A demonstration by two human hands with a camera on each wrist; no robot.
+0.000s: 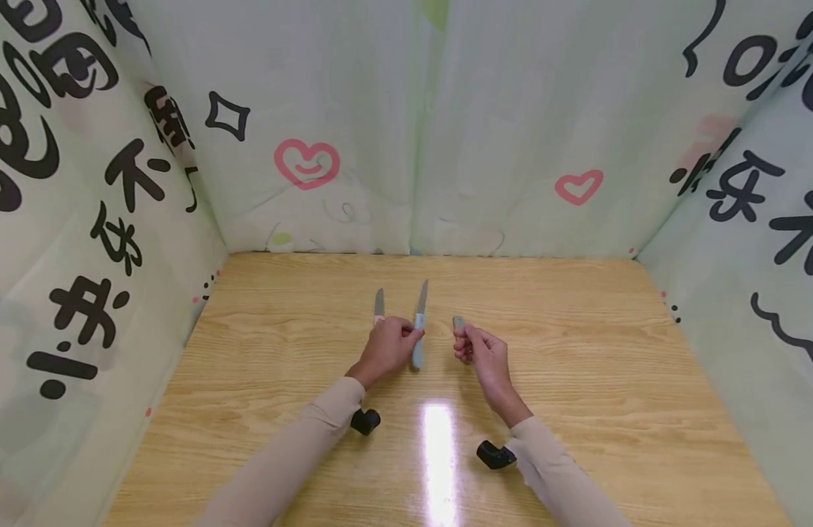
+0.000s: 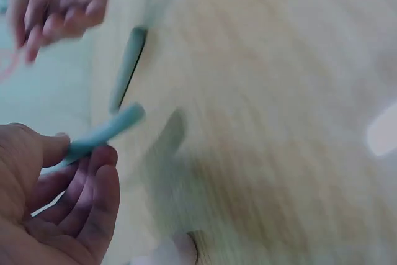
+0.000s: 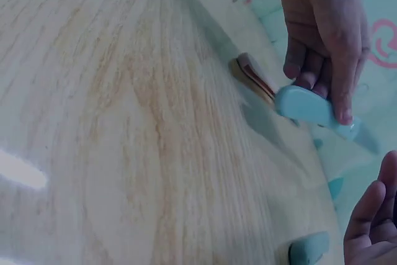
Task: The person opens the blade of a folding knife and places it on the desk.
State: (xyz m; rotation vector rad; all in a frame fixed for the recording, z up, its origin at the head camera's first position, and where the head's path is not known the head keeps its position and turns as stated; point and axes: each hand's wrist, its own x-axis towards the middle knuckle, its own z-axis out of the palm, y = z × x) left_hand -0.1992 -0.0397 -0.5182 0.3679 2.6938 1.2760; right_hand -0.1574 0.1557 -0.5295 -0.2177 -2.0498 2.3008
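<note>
Head view: blue knife point(image 1: 417, 353) between my hands, left one has it

Left hand point(image 1: 388, 344) pinches the handle; knife sits just right of its fingertips, long axis running away from me, blade outward. Right hand point(image 1: 485, 355) is well off to the right of it, so left is nearer. Right fingers are loosely bent, nothing in them that I can see.

Green handle point(image 1: 459, 322) is just left of my right fingertips. Head view gives only its far end; left wrist view shows more of it, lying on the table point(image 1: 577, 329), apart from the right hand. Pink knife point(image 1: 379, 301) lies past my left knuckles: head view gives its blade, right wrist view its handle. Separate shadow there puts the blue knife off the table.
</note>
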